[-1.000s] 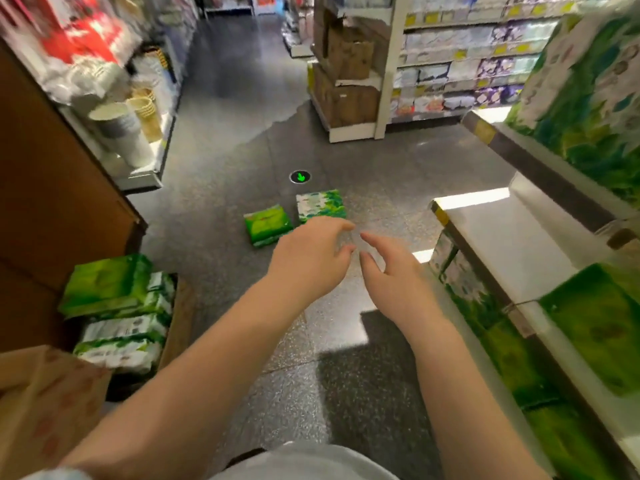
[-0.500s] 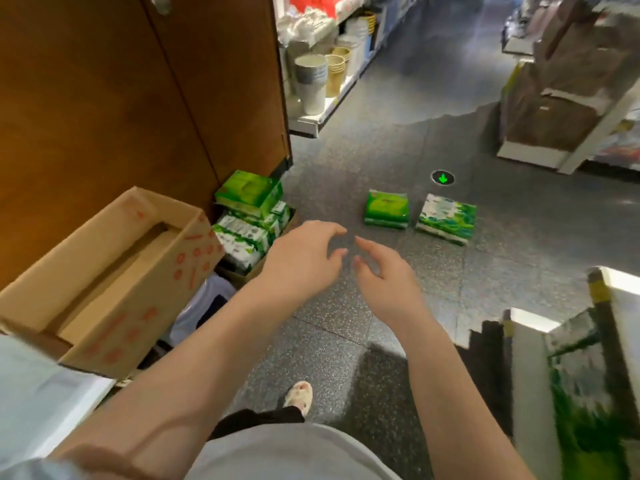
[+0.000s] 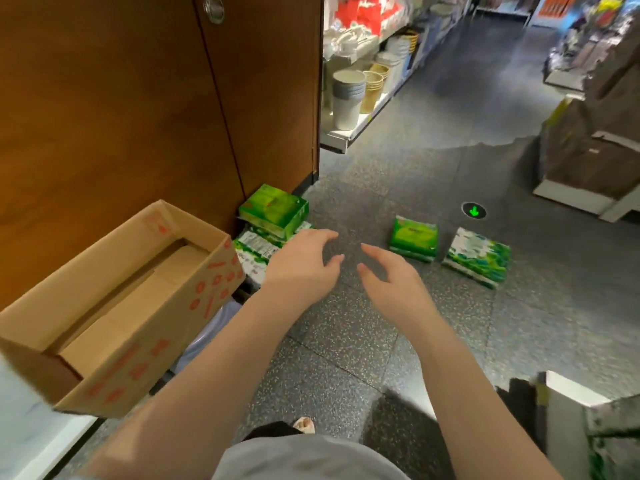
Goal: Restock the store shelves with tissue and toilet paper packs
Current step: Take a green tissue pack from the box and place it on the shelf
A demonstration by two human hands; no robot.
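The view has swung left off the shelf toward the stock, which suggests another pick-up is next: both hands, left (image 3: pixel 304 268) and right (image 3: pixel 394 285), hover with fingers loosely spread and holding nothing. Two packs (image 3: pixel 414 239) lie on the floor at one o'clock, a stack (image 3: pixel 273 211) at eleven beside one empty box (image 3: pixel 114 299).
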